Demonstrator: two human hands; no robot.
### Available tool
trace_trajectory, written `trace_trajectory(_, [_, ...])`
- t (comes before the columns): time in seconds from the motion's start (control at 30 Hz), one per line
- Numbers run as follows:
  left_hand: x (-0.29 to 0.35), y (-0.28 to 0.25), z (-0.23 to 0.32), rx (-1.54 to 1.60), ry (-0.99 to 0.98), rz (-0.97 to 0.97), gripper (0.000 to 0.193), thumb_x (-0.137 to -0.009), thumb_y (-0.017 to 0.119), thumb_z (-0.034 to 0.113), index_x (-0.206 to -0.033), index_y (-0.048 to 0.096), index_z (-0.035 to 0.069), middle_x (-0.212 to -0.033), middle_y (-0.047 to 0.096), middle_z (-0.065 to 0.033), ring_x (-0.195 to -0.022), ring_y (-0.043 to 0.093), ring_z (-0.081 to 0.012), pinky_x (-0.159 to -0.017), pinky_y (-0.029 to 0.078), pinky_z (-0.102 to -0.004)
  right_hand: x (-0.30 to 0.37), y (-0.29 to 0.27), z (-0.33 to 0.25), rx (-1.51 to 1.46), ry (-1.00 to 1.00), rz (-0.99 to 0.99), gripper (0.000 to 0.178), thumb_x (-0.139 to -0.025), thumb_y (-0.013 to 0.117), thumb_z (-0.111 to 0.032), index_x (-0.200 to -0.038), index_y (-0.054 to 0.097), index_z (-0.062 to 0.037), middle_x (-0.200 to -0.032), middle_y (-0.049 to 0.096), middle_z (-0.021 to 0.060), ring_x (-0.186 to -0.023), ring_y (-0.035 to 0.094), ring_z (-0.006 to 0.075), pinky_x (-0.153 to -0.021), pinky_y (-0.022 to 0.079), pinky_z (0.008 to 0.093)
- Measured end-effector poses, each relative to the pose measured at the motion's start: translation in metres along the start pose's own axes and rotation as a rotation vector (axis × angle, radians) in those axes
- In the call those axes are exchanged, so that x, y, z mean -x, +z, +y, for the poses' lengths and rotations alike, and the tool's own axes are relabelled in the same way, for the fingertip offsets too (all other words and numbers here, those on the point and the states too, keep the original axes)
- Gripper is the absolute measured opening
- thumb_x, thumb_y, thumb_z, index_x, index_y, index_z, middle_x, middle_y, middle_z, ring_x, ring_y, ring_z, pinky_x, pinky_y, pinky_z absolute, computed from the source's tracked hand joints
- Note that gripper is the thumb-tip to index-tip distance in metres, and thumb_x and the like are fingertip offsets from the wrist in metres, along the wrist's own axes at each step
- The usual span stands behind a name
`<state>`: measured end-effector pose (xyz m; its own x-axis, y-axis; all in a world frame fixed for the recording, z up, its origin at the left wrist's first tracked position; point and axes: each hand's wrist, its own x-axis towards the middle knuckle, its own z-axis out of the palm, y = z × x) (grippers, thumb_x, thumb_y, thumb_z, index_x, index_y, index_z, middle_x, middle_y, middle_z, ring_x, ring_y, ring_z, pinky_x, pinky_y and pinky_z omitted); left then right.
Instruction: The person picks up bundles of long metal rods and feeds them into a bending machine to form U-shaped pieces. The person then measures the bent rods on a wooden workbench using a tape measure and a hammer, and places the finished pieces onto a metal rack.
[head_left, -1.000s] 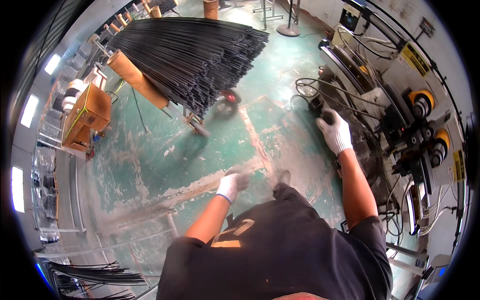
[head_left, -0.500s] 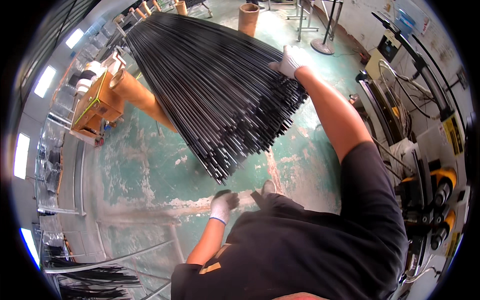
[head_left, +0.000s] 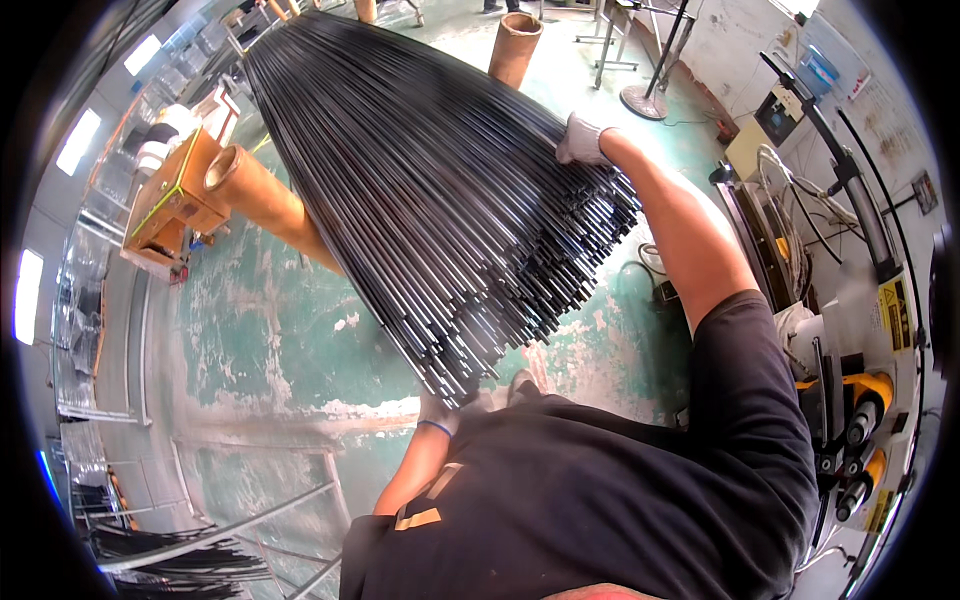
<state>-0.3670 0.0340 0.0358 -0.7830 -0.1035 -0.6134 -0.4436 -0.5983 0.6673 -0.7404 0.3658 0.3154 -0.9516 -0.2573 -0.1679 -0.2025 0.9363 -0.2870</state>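
1. One large bundle of thin black rods (head_left: 440, 190) is seen fanned out across the middle of the view, its near ends hanging over the green floor (head_left: 270, 340) just ahead of the person's torso.
2. The bundle's right edge is touched by the gloved right hand (head_left: 580, 140), laid on the outer rods; whether any rod is clasped cannot be told.
3. The near rod ends are met by the gloved left hand (head_left: 440, 412), which is mostly hidden beneath them, so its grip cannot be told.
4. A brown cardboard tube (head_left: 265, 200) is seen under the bundle's left side, beside an orange box (head_left: 170, 200).
5. A second tube (head_left: 515, 45) stands upright behind the bundle.
6. A machine with yellow rollers (head_left: 860, 420) is placed at the right.
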Motion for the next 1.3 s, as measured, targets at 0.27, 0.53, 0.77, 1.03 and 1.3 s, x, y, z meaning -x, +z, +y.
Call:
trace_trajectory(0.27, [-0.007, -0.046, 0.037, -0.602, 0.303, -0.232, 0.026, -0.101, 0.063, 0.018, -0.123, 0.069, 0.005, -0.107, 0.072, -0.0148, -0.092, 0.073, -0.0277, -0.078, 0.061, -0.0427, 0.087, -0.002, -0.023, -0.411, 0.13, -0.088, 0.044, -0.083, 0.091, -0.028, -0.104, 0.079, 0.0093, -0.091, 0.081, 0.0093, -0.079, 0.071, 0.0167, -0.077, 0.058, 0.0363])
trace_trajectory(0.53, [0.01, -0.056, 0.007, -0.36, -0.379, -0.186, 0.022, -0.105, 0.049, 0.01, -0.123, 0.06, 0.002, -0.098, 0.072, -0.0162, -0.079, 0.074, -0.0269, -0.069, 0.064, -0.0405, 0.24, 0.004, -0.062, -0.3, 0.42, -0.152, 0.055, -0.095, 0.078, -0.047, -0.103, 0.075, 0.0077, -0.08, 0.073, 0.0175, -0.08, 0.074, 0.0244, -0.076, 0.058, 0.0416])
trace_trajectory(0.77, [0.001, -0.034, -0.032, -0.589, -0.519, -0.403, 0.012, -0.096, 0.065, 0.006, -0.108, 0.067, 0.008, -0.094, 0.072, -0.0079, -0.077, 0.071, -0.0201, -0.062, 0.058, -0.0297, 0.395, 0.044, -0.041, -0.412, 0.613, -0.199, 0.037, -0.098, 0.078, -0.022, -0.117, 0.07, 0.0092, -0.083, 0.076, 0.0131, -0.07, 0.075, 0.0185, -0.063, 0.06, 0.0352])
trace_trajectory(1.03, [0.061, 0.062, -0.013, -0.629, -0.395, -0.642, 0.019, -0.103, 0.064, 0.012, -0.12, 0.067, 0.004, -0.111, 0.076, -0.0154, -0.097, 0.074, -0.0262, -0.085, 0.061, -0.0397, 0.541, 0.053, -0.033, -0.024, 0.671, 0.133, 0.035, -0.088, 0.085, -0.035, -0.098, 0.076, -0.0032, -0.081, 0.076, 0.0164, -0.079, 0.077, 0.0337, -0.07, 0.058, 0.0444])
trace_trajectory(1.3, [0.155, 0.184, -0.099, -0.41, -0.39, -0.909, 0.027, -0.104, 0.063, 0.011, -0.13, 0.064, 0.002, -0.116, 0.074, -0.0167, -0.106, 0.074, -0.0298, -0.096, 0.059, -0.0459, 0.789, 0.097, 0.07, 0.26, 0.784, 0.474, 0.022, -0.082, 0.083, -0.022, -0.088, 0.067, -0.0066, -0.078, 0.067, 0.0177, -0.076, 0.068, 0.04, -0.067, 0.052, 0.0446])
